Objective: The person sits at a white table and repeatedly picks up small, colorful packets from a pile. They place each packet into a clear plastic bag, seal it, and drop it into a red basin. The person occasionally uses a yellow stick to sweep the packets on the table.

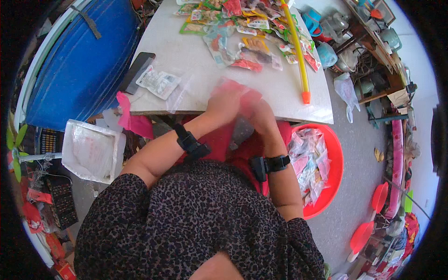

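A pink packet [250, 97], blurred by motion, is between my hands above the near edge of the white table [196, 63]. My left hand [224, 104] grips it from the left, and my right hand [261, 115] has it at its lower right. Fingers and packet blur together, so the exact grip is hidden. To the left of my left hand lie a white printed sachet [158, 82] and a clear plastic bag [179, 91]. Farther up the table spreads a pile of small food packets [224, 21], with a larger clear pouch [219, 43] at its near side.
A yellow tube with an orange end [297, 52] lies along the table's right side. A dark phone [138, 71] rests at the left edge. Below right stands a red basin [335, 168] holding many packets [311, 161]. A white foam box [94, 150] and blue container [84, 66] stand left.
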The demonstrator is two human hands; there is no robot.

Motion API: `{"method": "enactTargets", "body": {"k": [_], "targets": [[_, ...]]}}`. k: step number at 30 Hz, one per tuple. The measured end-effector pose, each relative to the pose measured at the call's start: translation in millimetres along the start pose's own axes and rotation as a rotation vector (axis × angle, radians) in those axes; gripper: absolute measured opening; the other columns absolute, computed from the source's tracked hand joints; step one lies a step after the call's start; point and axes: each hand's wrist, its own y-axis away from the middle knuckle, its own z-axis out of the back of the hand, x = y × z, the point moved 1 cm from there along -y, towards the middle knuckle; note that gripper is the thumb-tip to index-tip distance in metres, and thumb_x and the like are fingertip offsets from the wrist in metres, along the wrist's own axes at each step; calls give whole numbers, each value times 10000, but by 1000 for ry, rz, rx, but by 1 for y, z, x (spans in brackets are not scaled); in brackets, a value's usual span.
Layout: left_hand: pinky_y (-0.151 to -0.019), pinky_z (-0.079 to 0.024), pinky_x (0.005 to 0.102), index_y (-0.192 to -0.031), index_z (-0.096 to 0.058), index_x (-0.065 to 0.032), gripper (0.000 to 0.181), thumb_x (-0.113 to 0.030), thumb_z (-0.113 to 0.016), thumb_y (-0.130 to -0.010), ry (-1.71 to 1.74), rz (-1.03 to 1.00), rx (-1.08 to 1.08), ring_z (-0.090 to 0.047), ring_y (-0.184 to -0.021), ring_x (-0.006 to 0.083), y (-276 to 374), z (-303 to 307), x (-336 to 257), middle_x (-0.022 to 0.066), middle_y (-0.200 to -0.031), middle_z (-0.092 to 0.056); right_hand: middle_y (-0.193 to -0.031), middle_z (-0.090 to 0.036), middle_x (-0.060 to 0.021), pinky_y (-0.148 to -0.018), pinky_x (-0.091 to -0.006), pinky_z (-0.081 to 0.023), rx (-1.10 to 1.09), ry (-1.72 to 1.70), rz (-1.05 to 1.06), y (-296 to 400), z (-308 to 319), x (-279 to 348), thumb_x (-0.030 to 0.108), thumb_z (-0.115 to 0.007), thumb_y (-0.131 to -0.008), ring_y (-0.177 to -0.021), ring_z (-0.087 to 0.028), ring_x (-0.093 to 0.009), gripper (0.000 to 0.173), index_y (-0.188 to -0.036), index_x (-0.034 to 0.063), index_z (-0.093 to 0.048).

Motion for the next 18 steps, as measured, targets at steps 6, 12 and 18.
{"method": "enactTargets", "body": {"k": [6,12,18], "targets": [[-623,-404,430,-971,-491,-116,257,-171,-344,-767,40,125,170,-515,-746,314,6,8,-6,118,-812,-545,-551,-462,-25,-384,-213,-306,96,139,-402,8,10,23,136,-475,-711,-453,-405,-86,114,-679,27,-485],[-606,-393,433,-901,-494,-94,205,-176,-368,-763,2,18,136,-507,-736,324,9,-15,10,137,-795,-537,-574,-479,-46,-418,-239,-349,149,446,322,-10,-5,0,112,-482,-696,-485,-451,-132,108,-645,17,-477],[-614,-391,424,-907,-491,-86,206,-184,-384,-760,114,19,40,-499,-734,324,6,-6,13,151,-787,-529,-668,-529,-180,-551,-374,-400,111,1039,337,-42,23,-12,128,-459,-713,-606,-510,-314,135,-686,-2,-486]]}}
